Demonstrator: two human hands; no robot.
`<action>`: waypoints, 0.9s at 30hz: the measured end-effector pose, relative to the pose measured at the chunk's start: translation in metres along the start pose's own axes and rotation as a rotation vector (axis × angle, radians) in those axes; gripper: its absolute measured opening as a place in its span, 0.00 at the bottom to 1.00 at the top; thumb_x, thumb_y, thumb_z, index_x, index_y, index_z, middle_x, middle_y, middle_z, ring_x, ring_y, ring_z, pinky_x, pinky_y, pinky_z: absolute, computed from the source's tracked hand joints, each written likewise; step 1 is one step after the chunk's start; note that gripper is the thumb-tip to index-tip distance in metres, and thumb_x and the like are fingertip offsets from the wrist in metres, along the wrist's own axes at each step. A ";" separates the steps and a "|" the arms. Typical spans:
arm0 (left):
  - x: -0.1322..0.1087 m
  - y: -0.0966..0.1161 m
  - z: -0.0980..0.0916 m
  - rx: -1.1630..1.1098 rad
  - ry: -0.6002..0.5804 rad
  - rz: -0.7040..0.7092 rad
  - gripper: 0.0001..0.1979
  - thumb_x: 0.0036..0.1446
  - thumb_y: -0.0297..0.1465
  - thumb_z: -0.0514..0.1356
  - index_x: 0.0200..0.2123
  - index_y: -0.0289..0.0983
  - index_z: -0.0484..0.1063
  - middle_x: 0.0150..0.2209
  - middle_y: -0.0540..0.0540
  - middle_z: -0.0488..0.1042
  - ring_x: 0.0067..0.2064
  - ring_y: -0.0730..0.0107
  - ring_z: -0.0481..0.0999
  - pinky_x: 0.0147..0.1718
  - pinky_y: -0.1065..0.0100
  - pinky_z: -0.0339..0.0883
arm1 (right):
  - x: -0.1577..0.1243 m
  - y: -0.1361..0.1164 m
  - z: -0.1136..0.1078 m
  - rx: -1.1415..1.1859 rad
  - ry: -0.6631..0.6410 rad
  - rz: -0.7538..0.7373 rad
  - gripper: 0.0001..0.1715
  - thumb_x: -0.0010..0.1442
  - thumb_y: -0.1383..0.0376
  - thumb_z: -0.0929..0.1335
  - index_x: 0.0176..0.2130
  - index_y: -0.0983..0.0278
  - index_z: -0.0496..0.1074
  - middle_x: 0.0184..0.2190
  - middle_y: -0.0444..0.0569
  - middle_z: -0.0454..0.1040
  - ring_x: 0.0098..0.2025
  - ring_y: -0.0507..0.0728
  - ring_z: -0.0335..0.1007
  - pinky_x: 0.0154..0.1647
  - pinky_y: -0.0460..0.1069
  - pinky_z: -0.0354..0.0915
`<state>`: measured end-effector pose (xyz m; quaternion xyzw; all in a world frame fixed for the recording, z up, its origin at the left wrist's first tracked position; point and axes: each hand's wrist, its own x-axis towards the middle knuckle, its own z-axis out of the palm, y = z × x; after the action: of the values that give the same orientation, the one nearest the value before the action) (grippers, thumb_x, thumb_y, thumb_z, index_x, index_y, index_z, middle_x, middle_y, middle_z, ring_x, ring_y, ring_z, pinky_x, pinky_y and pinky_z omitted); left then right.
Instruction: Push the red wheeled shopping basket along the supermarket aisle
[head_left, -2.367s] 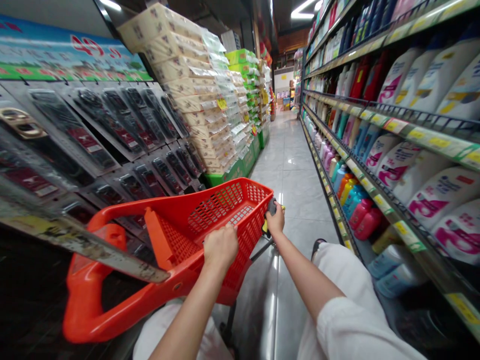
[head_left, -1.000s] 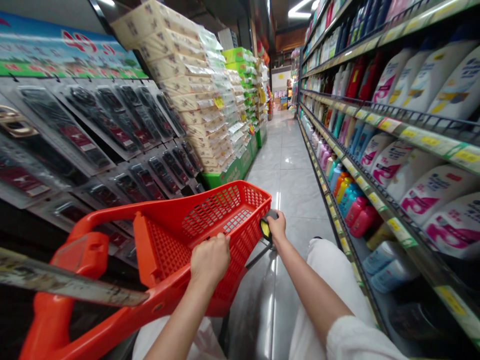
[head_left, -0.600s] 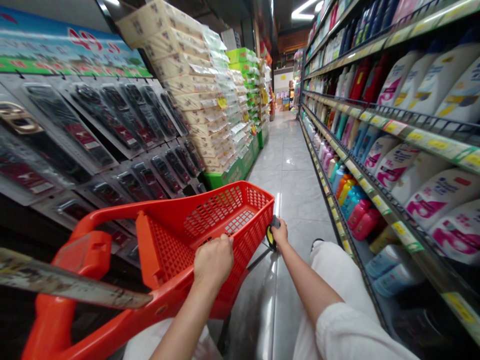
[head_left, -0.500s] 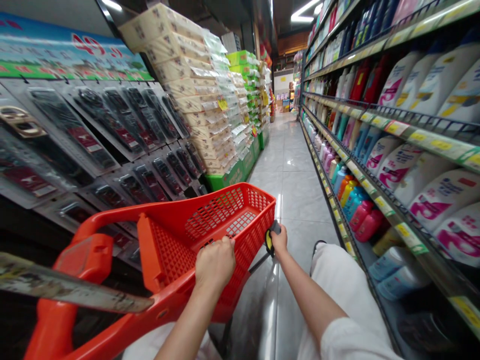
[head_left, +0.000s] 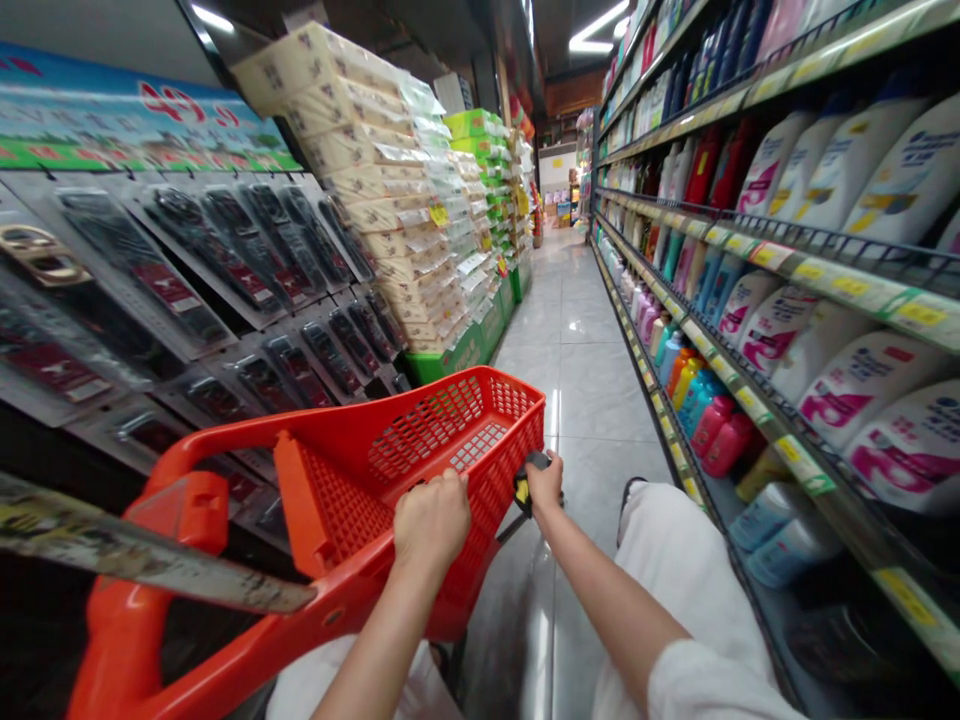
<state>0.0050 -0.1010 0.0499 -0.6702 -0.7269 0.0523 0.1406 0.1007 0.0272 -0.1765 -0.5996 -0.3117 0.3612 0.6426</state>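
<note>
A red plastic shopping cart (head_left: 352, 560) with pierced basket walls takes up the lower left. My left hand (head_left: 431, 515) is closed over its near rim, knuckles up; a small dark bit shows beside the fingers, too little to name. Just outside the basket's far right side, my right hand (head_left: 546, 480) is wrapped round a small black-and-yellow object (head_left: 523, 488) with a grey part, whose kind I cannot make out. That hand is low, near the cart's dark leg. The basket bottom that shows is a bare grid.
A worn, paint-flecked pole (head_left: 150, 550) crosses the cart's handle side. Packaged belts (head_left: 247, 240) hang at left, with stacked tissue packs (head_left: 382, 200) beyond. Shelves of shampoo bottles (head_left: 862, 385) line the right. Between them runs a grey tiled aisle (head_left: 570, 350). My knee is at lower right.
My right hand and the black-and-yellow object have shifted slightly left and down, closer to the basket wall. The view has turned a little to the right. My left hand keeps its grip.
</note>
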 end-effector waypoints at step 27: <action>0.021 0.001 0.006 -0.089 0.011 -0.018 0.25 0.64 0.33 0.39 0.38 0.29 0.74 0.31 0.31 0.77 0.36 0.46 0.79 0.32 0.55 0.69 | -0.070 -0.020 0.003 -0.068 -0.148 -0.151 0.26 0.42 0.70 0.64 0.44 0.62 0.65 0.43 0.51 0.70 0.47 0.60 0.67 0.50 0.54 0.61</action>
<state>0.0036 -0.0794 0.0471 -0.6694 -0.7337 0.0149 0.1154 0.0618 -0.0303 -0.1540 -0.5673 -0.4147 0.3442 0.6226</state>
